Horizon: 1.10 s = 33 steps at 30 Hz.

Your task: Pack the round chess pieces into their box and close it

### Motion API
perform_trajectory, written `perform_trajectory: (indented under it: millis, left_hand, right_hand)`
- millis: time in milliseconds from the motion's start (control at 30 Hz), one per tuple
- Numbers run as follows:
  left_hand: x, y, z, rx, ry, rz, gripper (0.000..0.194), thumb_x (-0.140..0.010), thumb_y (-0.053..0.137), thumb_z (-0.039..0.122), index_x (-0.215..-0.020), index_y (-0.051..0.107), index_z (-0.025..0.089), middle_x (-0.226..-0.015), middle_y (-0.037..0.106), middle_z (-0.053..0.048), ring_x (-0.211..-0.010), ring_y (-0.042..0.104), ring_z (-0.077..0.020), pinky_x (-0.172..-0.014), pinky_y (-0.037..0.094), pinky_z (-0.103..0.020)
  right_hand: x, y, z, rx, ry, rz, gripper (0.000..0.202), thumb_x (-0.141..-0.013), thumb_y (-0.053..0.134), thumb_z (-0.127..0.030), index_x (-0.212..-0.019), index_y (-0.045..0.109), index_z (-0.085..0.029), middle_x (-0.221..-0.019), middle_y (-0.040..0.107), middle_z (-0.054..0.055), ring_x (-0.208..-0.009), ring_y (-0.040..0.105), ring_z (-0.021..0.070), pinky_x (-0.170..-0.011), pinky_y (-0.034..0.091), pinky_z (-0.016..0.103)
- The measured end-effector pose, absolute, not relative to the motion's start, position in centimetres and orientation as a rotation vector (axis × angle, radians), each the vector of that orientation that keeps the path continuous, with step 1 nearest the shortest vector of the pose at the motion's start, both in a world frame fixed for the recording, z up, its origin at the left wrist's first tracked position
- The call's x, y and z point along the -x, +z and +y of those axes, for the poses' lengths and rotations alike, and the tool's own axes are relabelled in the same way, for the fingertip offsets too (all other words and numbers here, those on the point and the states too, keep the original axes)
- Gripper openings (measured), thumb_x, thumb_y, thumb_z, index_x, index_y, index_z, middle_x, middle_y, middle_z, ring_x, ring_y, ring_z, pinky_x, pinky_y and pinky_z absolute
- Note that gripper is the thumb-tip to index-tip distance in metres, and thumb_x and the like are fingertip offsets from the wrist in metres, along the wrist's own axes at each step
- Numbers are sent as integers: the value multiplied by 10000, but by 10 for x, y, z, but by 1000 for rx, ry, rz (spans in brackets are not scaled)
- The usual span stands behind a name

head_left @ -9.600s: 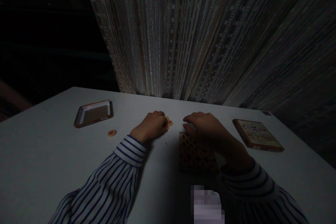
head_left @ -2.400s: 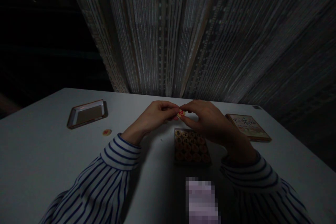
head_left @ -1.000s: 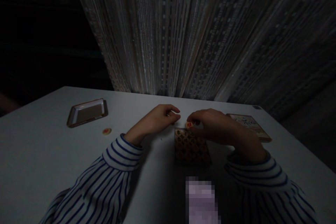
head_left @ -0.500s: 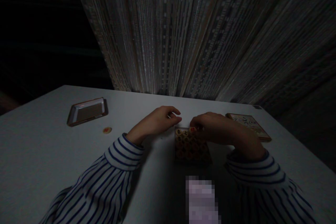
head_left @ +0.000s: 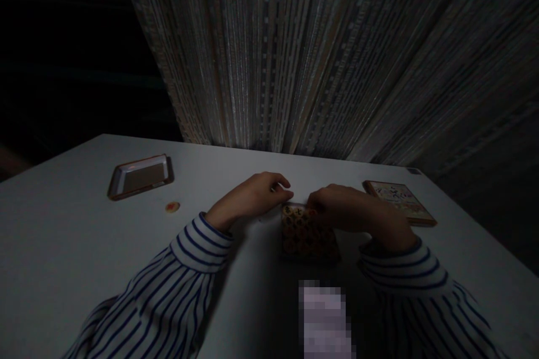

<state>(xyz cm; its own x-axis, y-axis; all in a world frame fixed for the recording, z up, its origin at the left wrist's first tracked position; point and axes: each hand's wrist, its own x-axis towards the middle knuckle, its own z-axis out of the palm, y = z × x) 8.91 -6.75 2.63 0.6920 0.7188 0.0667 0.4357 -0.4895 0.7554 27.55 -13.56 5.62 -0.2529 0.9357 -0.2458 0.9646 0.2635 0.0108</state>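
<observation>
A box (head_left: 309,262) of round Chinese chess pieces (head_left: 304,246) sits on the table in front of me, in deep shadow. At its far edge my right hand (head_left: 337,206) has its fingers closed on a red-marked Chinese chess piece (head_left: 312,212), low against the row. The fingertips partly cover that piece and the far right corner. Just left of the box is my left hand (head_left: 263,193), holding nothing, with thumb and curved fingers slightly apart. A lone red-marked piece (head_left: 172,207) lies on the table farther left.
An upturned tray-like box lid (head_left: 165,184) lies at the back left of the white table (head_left: 84,235). On the right is a flat case (head_left: 400,199) with a printed top. Hanging string curtains (head_left: 269,67) line the table's far edge. A pixelated patch hides something near me.
My right hand has lowered the red-marked piece to the far row of the box. My left hand has barely moved.
</observation>
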Motion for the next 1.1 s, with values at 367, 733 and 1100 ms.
perform_trajectory:
  millis: [367,733,1100]
  left_hand:
    - [-87,25,-67,-2250,482,905,347,-783,548,414,-983,660,154,-795,689,-62,-700,603,-174,-619,405,-265]
    - [-87,26,-68,-2332,417,945,340,-803,524,411,-997,655,165,-844,703,-72,-732,620,-185,-644,410,-270]
    - [-87,28,-69,-2383,339,960,352,-815,506,412,-1017,651,163,-906,706,-74,-788,626,-186,-674,421,-270]
  right_hand:
    - [-273,50,-134,-1751,-215,2300,217,-733,520,-163,-844,702,-197,-779,704,83,-688,652,209,-531,403,276]
    - [-272,47,-134,-1736,-171,2283,234,-748,499,-170,-875,695,-191,-848,712,104,-733,665,242,-566,429,307]
    - [-271,47,-131,-1717,-203,2196,247,-759,490,-180,-909,686,-189,-888,703,110,-770,662,234,-605,440,306]
